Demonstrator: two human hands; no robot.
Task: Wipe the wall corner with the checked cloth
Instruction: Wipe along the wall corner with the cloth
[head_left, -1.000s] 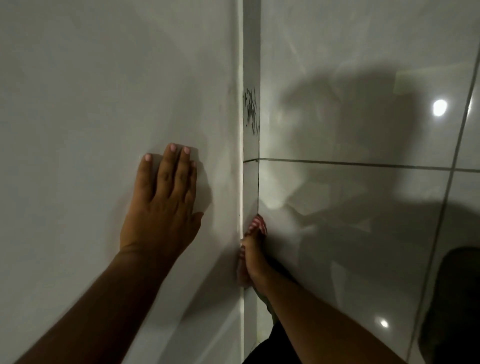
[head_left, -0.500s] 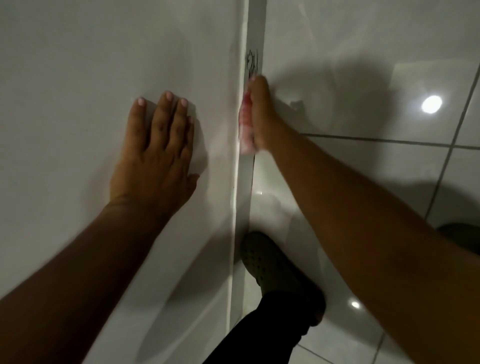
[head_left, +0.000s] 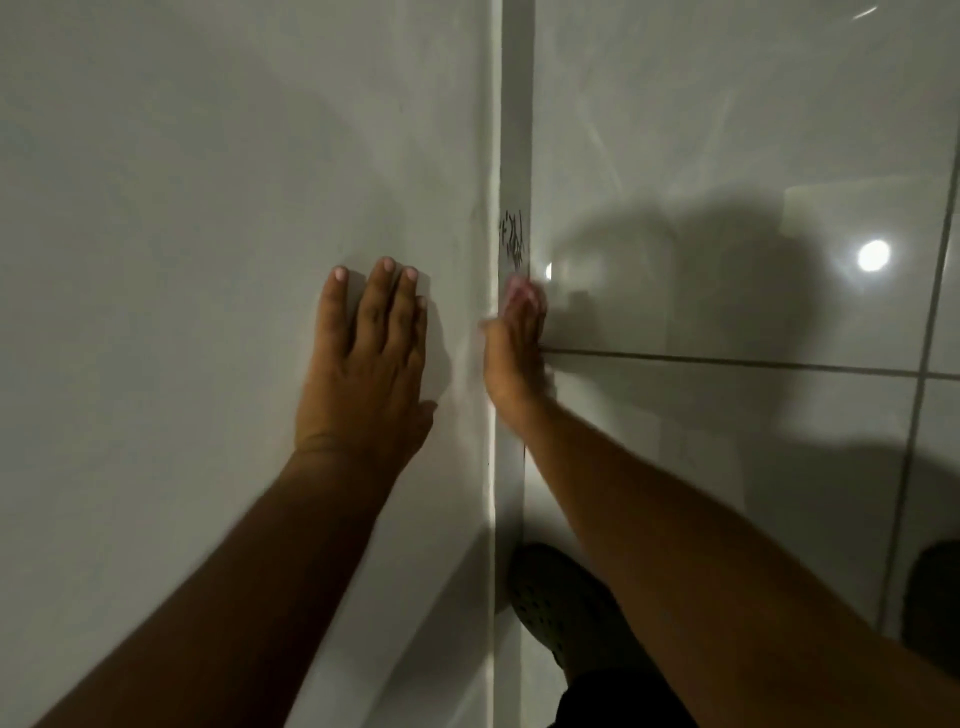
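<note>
A narrow vertical wall corner strip (head_left: 514, 130) runs between a plain white wall on the left and glossy tiles on the right. Dark scribble marks (head_left: 511, 240) sit on the strip. My right hand (head_left: 514, 353) presses the pink checked cloth (head_left: 519, 292) against the strip just below those marks; only a blurred edge of the cloth shows past my fingers. My left hand (head_left: 369, 364) lies flat and open on the white wall (head_left: 208, 208), left of the corner.
Glossy grey tiles (head_left: 727, 441) with dark grout lines fill the right side and reflect a ceiling light (head_left: 874, 255). My foot in a dark perforated shoe (head_left: 561, 597) stands at the base of the corner.
My right hand with the cloth went up the corner strip from low down to the scribble marks, and now sits slightly below them. My left hand stayed flat on the wall.
</note>
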